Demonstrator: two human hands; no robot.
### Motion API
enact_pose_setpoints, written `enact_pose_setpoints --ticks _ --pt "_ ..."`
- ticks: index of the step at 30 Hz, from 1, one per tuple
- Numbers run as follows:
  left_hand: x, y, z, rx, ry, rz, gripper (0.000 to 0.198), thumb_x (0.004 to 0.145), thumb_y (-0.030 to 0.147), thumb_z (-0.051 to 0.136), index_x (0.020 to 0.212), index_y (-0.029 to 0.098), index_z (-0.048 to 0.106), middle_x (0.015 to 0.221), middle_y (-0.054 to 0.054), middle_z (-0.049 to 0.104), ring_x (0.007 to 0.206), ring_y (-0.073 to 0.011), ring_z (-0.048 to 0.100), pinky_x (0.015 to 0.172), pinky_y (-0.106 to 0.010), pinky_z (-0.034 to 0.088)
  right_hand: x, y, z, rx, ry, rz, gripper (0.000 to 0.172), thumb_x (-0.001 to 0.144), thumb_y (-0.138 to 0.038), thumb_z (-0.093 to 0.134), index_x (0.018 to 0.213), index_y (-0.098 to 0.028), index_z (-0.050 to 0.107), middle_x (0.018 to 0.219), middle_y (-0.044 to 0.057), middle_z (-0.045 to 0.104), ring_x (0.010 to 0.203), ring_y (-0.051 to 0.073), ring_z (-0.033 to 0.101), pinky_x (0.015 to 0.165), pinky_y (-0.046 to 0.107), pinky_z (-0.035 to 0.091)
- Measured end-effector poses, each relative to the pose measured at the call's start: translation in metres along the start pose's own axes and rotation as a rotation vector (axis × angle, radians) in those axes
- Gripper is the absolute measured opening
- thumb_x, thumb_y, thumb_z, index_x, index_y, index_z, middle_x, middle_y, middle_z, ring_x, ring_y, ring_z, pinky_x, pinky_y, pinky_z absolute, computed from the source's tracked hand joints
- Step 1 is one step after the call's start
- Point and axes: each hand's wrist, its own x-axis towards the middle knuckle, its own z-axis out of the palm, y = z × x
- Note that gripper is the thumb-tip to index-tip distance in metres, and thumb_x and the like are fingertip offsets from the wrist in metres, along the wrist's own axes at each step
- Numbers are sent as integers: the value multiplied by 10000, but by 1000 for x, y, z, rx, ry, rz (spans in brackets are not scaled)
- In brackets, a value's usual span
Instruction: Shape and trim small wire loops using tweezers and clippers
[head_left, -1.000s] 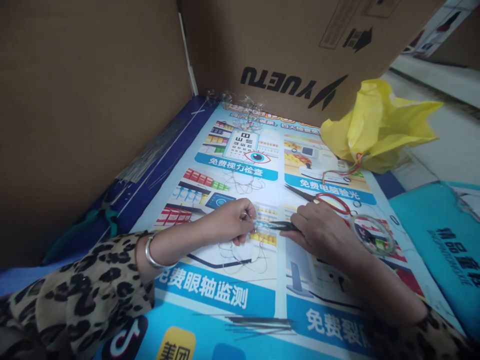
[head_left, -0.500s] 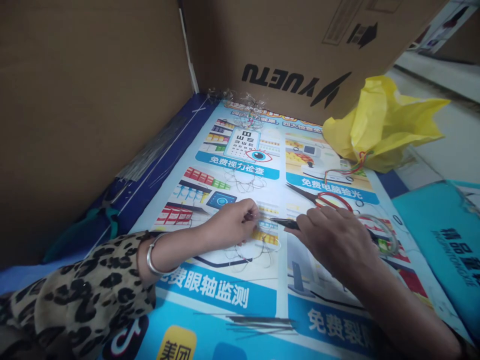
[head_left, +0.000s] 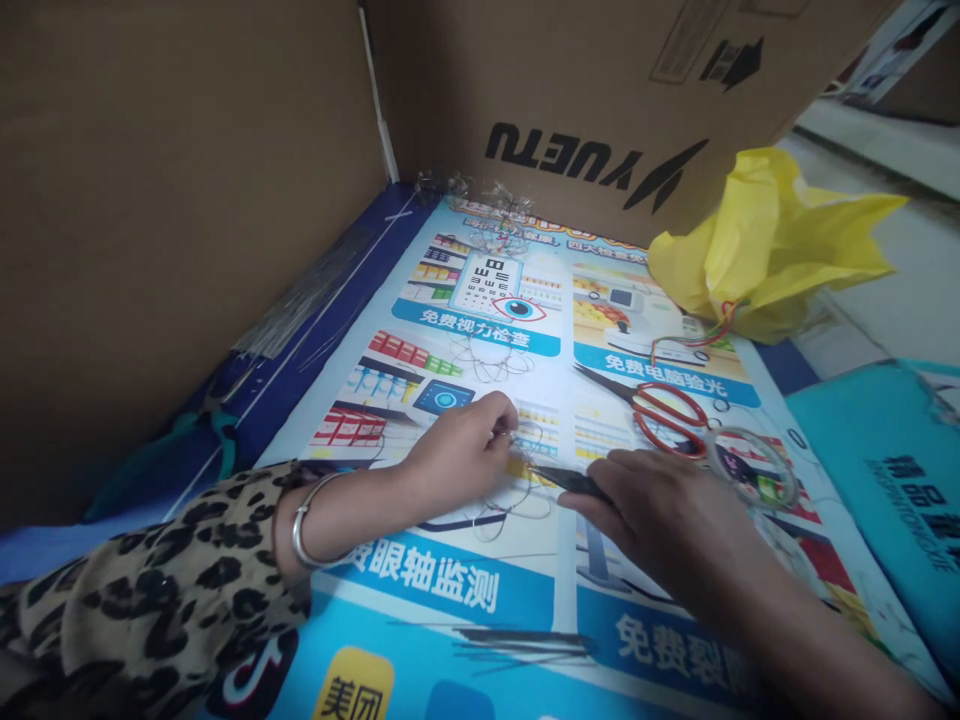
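My left hand (head_left: 469,445) is closed in a pinch on a thin wire piece (head_left: 534,508), whose fine loops spread below and right of the fingertips. My right hand (head_left: 656,510) is wrapped round dark pointed pliers (head_left: 571,480). Their narrow tips are at the wire, a short way right of my left fingers; whether the jaws grip it I cannot tell. Beyond my right hand lie scissors with red handles (head_left: 667,415) and a pale wire coil (head_left: 757,470). Another looped wire shape (head_left: 491,360) rests on the printed sheet (head_left: 566,560), above my left hand.
Straight dark wires (head_left: 521,640) lie near the front, and a pale bundle of wires (head_left: 300,295) at the left. Teal-handled pliers (head_left: 217,430) sit by the cardboard wall (head_left: 180,200). A yellow bag (head_left: 765,240) and a turquoise bag (head_left: 877,490) are at the right.
My right hand has moved down and slightly left with the pliers, uncovering more of the red scissor handles. My left hand stays nearly in place, still pinching the wire piece.
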Motion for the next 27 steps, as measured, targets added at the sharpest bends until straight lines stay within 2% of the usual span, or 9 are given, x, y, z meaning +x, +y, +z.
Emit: enact_pose_setpoints --ticks 3,10,16,23,27 --pt "1 0 1 -108 9 -53 79 773 168 455 841 202 480 748 9 577 618 -114 524 563 -222 375 2 2 5 67 -73 26 393 840 -491 445 581 -197 477 542 6 545 493 133 472 504 273 174" --pt "2 5 2 -429 -63 -252 109 808 227 449 910 206 419 579 70 483 387 -66 465 410 -188 354 3 6 9 -17 -68 97 365 838 -469 455 606 -191 500 550 13 558 493 135 491 501 279 158" --pt "-1 4 6 -607 -125 -265 154 802 219 479 942 180 426 533 58 506 467 -85 516 499 -212 427 4 9 12 -33 -61 86 361 837 -462 462 602 -190 498 551 13 557 501 136 494 504 279 159" --pt "3 5 1 -647 -255 -308 84 751 174 543 807 157 482 654 8 576 563 -82 552 571 -228 455 5 12 12 -43 -31 79 379 842 -480 444 603 -191 497 545 13 551 486 135 473 501 276 153" --pt "4 8 -3 -712 -312 -351 127 730 170 583 769 151 464 712 4 580 619 -88 586 585 -229 461 5 11 11 -48 -6 54 371 840 -473 457 602 -191 492 546 14 552 498 137 479 508 276 165"
